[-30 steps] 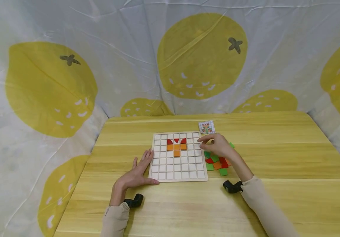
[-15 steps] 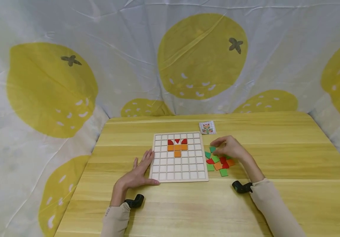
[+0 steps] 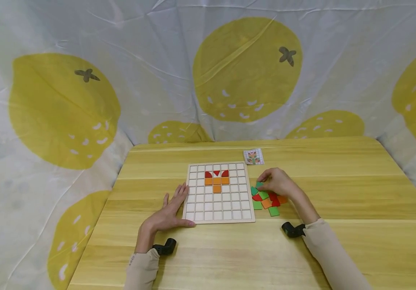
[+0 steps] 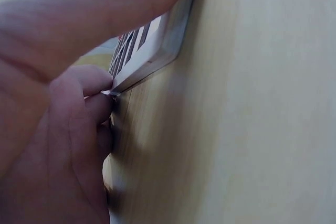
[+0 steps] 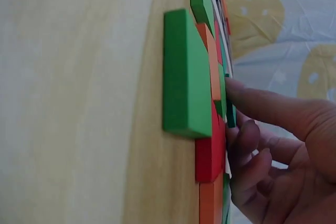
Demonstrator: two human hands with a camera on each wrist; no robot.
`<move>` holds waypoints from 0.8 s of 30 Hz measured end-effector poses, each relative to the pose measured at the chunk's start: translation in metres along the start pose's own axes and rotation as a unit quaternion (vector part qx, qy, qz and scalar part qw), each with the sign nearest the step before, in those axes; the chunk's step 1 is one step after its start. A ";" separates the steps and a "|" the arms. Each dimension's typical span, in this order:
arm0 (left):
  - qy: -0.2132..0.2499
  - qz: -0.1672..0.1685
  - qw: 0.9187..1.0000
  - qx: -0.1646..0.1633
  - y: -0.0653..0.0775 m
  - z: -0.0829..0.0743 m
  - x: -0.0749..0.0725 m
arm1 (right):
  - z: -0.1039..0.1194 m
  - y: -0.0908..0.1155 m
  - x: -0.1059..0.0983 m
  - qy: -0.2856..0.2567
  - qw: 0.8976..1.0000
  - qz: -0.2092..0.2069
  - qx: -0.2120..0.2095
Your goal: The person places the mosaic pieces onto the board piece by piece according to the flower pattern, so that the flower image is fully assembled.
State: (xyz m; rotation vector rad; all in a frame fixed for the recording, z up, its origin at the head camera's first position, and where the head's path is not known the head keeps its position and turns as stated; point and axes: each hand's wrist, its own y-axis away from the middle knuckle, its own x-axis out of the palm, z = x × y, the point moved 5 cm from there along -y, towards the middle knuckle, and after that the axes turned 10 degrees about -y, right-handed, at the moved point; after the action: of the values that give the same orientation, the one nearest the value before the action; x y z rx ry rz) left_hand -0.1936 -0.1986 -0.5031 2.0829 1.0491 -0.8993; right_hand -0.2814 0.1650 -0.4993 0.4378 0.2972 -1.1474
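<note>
A square wooden grid board lies on the table in the head view. Red and orange tiles sit in its upper middle cells. My left hand rests spread at the board's near left corner, its fingers along the left side and thumb at the front edge. Right of the board is a loose pile of green, red and orange tiles. At the far side of this pile my right hand pinches a dark green tile between thumb and fingers; its far side is hidden by the fingers.
A small printed card with a coloured grid pattern lies behind the board, toward the right. A lemon-print cloth hangs behind the wooden table. Black wrist devices sit close above the tabletop.
My right hand has moved from the board's right edge, with fingers near the grid, rightward to the tile pile, where it now pinches a dark green tile. My left hand has stayed put.
</note>
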 end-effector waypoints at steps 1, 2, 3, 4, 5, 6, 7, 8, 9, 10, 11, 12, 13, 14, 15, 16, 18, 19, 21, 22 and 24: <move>0.000 0.000 1.000 0.000 0.000 0.000 0.000 | 0.000 0.001 0.000 -0.009 1.000 0.005 0.004; -0.001 0.000 1.000 -0.001 0.000 0.000 0.000 | 0.000 0.001 0.000 -0.019 1.000 0.010 0.007; -0.002 0.000 1.000 -0.002 0.000 0.000 0.000 | 0.000 0.002 0.000 -0.030 0.999 0.015 0.010; -0.003 0.000 1.000 -0.002 0.000 0.000 0.000 | 0.001 0.002 -0.001 -0.041 0.999 0.021 0.011; -0.003 -0.001 1.000 -0.002 0.000 0.001 0.000 | 0.000 0.003 -0.001 -0.052 0.998 0.023 0.014; -0.003 -0.001 1.000 -0.002 0.000 0.001 0.000 | 0.000 0.004 -0.002 -0.063 0.998 0.026 0.015; -0.003 -0.001 1.000 -0.002 0.000 0.001 0.001 | 0.000 0.004 -0.002 -0.071 0.997 0.028 0.015; -0.003 -0.001 1.000 -0.002 -0.001 0.001 0.001 | 0.000 0.005 -0.003 -0.074 0.997 0.031 0.012; -0.002 -0.001 1.000 -0.002 -0.001 0.002 0.001 | 0.000 0.005 -0.003 -0.078 0.996 0.035 0.010; -0.002 -0.001 1.000 -0.001 -0.001 0.002 0.001 | -0.001 0.005 -0.003 -0.084 0.996 0.036 0.012; -0.002 -0.001 1.000 -0.001 -0.001 0.002 0.001 | -0.002 0.005 -0.004 -0.089 0.995 0.039 0.013; -0.002 -0.001 1.000 0.000 -0.002 0.002 0.001 | -0.003 0.005 -0.004 -0.097 0.994 0.042 0.014; -0.002 -0.001 1.000 0.000 -0.002 0.002 0.001 | -0.004 0.005 -0.004 -0.102 0.994 0.045 0.013; -0.003 -0.002 1.000 0.001 -0.002 0.002 0.001 | -0.005 0.005 -0.004 -0.112 0.992 0.047 0.016; -0.003 -0.002 1.000 0.001 -0.002 0.001 0.001 | -0.006 0.005 -0.004 -0.122 0.991 0.048 0.019; -0.003 -0.001 1.000 0.001 -0.002 0.001 0.001 | -0.007 0.006 -0.005 -0.133 0.990 0.046 0.022; -0.004 -0.001 1.000 0.001 -0.002 0.001 0.000 | -0.008 0.006 -0.006 -0.150 0.988 0.041 0.023; -0.004 -0.001 1.000 0.001 -0.002 0.001 0.000 | -0.008 0.006 -0.007 -0.155 0.987 0.037 0.022; -0.003 -0.001 1.000 0.001 -0.002 0.000 0.000 | -0.007 0.006 -0.006 -0.167 0.985 0.026 0.022; -0.005 0.001 1.000 -0.001 -0.002 0.001 0.000 | -0.005 0.005 -0.005 -0.169 0.985 0.023 0.023; -0.006 0.002 1.000 -0.003 -0.001 0.001 0.000 | -0.002 0.004 -0.002 -0.174 0.984 0.021 0.023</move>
State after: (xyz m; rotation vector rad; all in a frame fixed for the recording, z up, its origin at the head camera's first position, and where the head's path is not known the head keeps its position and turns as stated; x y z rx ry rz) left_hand -0.1948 -0.1986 -0.5036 2.0709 1.0393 -0.9050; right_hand -0.2788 0.1683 -0.4996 0.2757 -0.0437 -1.1691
